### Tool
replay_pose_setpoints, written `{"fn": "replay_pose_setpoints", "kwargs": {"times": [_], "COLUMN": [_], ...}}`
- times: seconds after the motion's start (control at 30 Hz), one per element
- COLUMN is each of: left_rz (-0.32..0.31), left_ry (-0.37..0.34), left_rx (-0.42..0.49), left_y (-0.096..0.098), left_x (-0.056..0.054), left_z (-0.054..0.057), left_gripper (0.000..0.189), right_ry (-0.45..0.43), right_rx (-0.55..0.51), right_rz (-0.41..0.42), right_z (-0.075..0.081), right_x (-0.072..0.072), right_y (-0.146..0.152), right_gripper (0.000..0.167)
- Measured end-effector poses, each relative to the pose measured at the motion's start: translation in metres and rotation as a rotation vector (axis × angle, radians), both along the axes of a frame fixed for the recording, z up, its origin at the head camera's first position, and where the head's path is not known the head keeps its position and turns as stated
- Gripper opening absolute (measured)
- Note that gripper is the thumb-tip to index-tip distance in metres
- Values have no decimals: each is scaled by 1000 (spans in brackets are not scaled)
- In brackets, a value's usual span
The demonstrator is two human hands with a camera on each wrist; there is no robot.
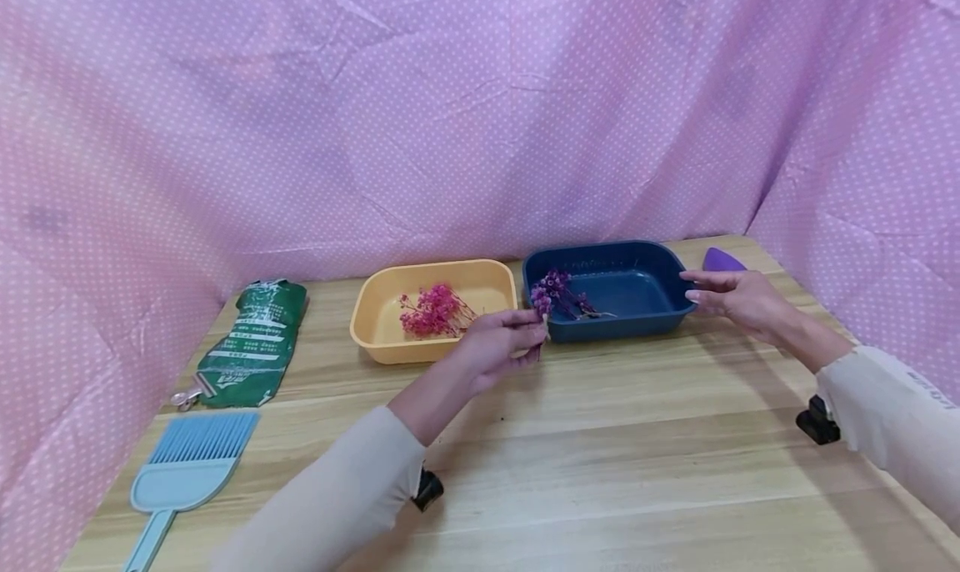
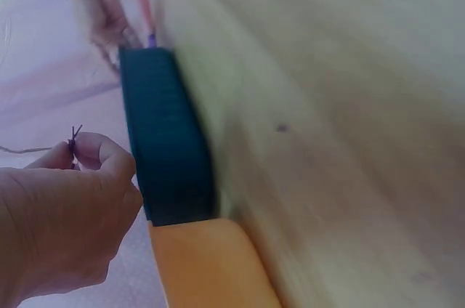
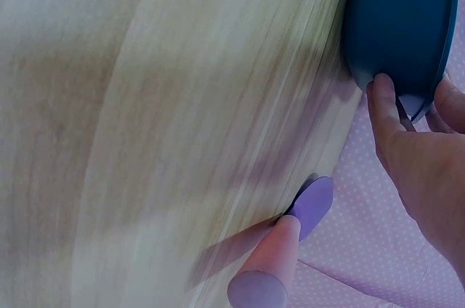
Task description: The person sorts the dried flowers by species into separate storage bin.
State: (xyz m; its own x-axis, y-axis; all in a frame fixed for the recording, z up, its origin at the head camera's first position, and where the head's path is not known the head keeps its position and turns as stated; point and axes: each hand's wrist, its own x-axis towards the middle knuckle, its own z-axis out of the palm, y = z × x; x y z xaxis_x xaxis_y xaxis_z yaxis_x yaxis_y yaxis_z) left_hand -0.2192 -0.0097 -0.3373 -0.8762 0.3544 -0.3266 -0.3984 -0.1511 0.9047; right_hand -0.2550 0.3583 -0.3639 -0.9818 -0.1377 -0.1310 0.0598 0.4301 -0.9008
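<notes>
My left hand (image 1: 501,347) pinches a sprig of purple dried flowers (image 1: 542,297) by its thin stems, at the front left corner of the navy blue basin (image 1: 611,330). More purple dried flowers (image 1: 577,303) lie inside that basin at its left. In the left wrist view, stem ends (image 2: 75,136) show between thumb and finger. My right hand (image 1: 750,303) holds the basin's right end, thumb against the outer wall and a finger at the rim. To the left, a yellow basin (image 1: 372,305) contains pink dried flowers (image 1: 437,311).
A tool with a purple head (image 3: 314,206) and pink handle (image 3: 270,253) lies right of the blue basin. At the left are a green packet (image 1: 251,347), a metal clip (image 1: 187,398) and a light blue brush (image 1: 187,472). A pink dotted cloth (image 1: 420,122) hangs behind the wooden table (image 1: 600,455).
</notes>
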Motion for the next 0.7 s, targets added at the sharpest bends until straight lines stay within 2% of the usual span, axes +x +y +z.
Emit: {"fn": "replay_pose_setpoints", "kwargs": {"times": [0.17,0.3,0.47,0.57,0.7], "left_rz": [80,162,231,257,281], "left_ry": [-54,-78,-91,-79,-59], "left_rx": [70,81,72,50,18], "left_y": [20,35,50,57,64], "left_x": [-18,-34,-54,-63,-68], "left_z": [5,9,6,4,2], "left_gripper": [31,29,26,24,20], "right_ry": [18,36,41,49,41], "right_rx": [24,11,-24,-29,-15], "right_rz": [3,-3,-7,-9,3], "right_z": [-1,-1,-3,-3,-2], "right_x": [2,0,0,0,-1], "right_y": [-1,-1,0,1,-1], "right_gripper": [63,63,64,64,63]}}
